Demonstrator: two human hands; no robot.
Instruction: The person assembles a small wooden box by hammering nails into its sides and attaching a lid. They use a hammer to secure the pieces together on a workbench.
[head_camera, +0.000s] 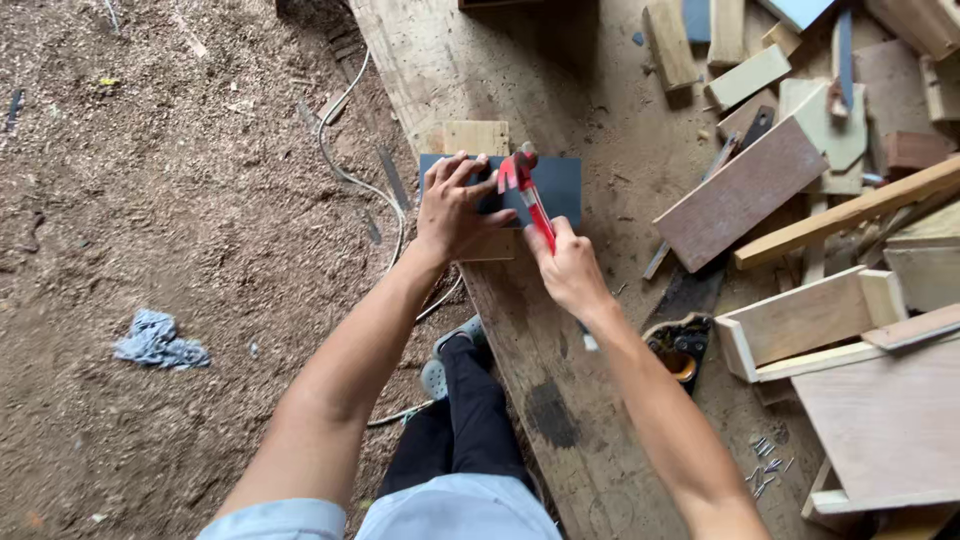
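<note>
Dark sheet (560, 185) under left hand (455, 212); right hand (570, 268) holds red cutter (527, 195); offcuts (740, 190) beside.

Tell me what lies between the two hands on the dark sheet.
In the head view, the red-handled cutter lies between the left hand and the right hand; the right hand holds it, slanted across the dark grey sheet.

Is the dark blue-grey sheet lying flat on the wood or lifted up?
Flat. The sheet rests on the wooden block, pressed down by the left hand.
</note>
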